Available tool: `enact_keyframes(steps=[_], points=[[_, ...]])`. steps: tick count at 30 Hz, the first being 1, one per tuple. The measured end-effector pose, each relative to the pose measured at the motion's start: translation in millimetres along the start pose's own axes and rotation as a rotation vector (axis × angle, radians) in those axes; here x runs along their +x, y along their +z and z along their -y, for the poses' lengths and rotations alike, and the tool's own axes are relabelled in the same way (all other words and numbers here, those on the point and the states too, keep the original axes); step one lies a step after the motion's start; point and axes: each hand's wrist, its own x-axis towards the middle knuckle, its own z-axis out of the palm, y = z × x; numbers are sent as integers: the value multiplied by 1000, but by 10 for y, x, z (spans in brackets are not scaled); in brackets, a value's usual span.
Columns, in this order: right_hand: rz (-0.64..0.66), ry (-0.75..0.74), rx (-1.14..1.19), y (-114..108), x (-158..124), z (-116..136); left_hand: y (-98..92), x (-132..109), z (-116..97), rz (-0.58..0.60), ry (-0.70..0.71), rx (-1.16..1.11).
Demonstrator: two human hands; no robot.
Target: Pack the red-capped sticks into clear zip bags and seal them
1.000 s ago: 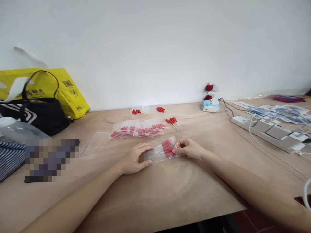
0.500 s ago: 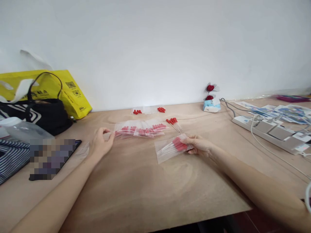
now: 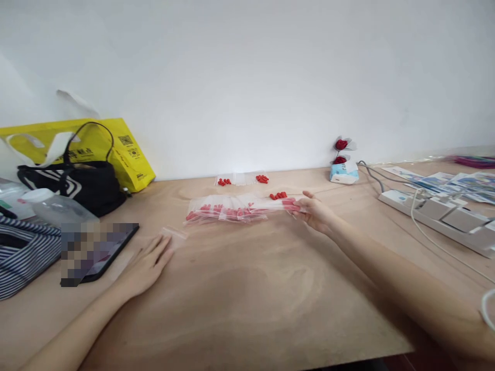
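Note:
My right hand (image 3: 316, 212) pinches a clear zip bag (image 3: 289, 204) of red-tipped sticks by the end where the red tips lie. The bag's other end reaches left over a pile of similar filled bags (image 3: 228, 210) on the table. Just behind my right fingers, the red tips of several loose sticks (image 3: 278, 196) show; their stems are hidden. My left hand (image 3: 149, 264) lies flat, fingers spread, on clear plastic bags, and the edge of one zip bag (image 3: 175, 234) sticks out past its fingertips.
Near the wall lie more clear bags (image 3: 242, 178) and red-tipped pieces (image 3: 262, 179). A phone (image 3: 112, 255), plastic bottle (image 3: 62, 205), black bag (image 3: 88, 185) and yellow bag (image 3: 133, 159) crowd the left. A tissue pack (image 3: 343, 172) with red roses and a power strip (image 3: 436, 214) stand right.
My right hand has carried the filled bag away from me, towards the pile. My left hand has come back from beside the pile and flattened onto the clear bags. The view has shifted slightly.

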Motion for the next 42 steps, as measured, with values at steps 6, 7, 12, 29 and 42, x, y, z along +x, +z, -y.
enact_keyframes(steps=[6, 7, 12, 29, 42], points=[[-180, -152, -52, 555, 361, -317, -137, -471, -300, 160, 487, -179], [-194, -151, -78, 614, 393, -379, -156, -481, -388, 202, 541, -199], [-137, -137, -279, 591, 390, -533, -166, -326, -886, 265, 723, -278], [-254, -207, -1164, -19, 1006, -25, -50, 15, -1692, 165, 911, -257], [-295, -245, -1240, 214, 942, 88, 15, 10, -1655, 125, 898, -337]])
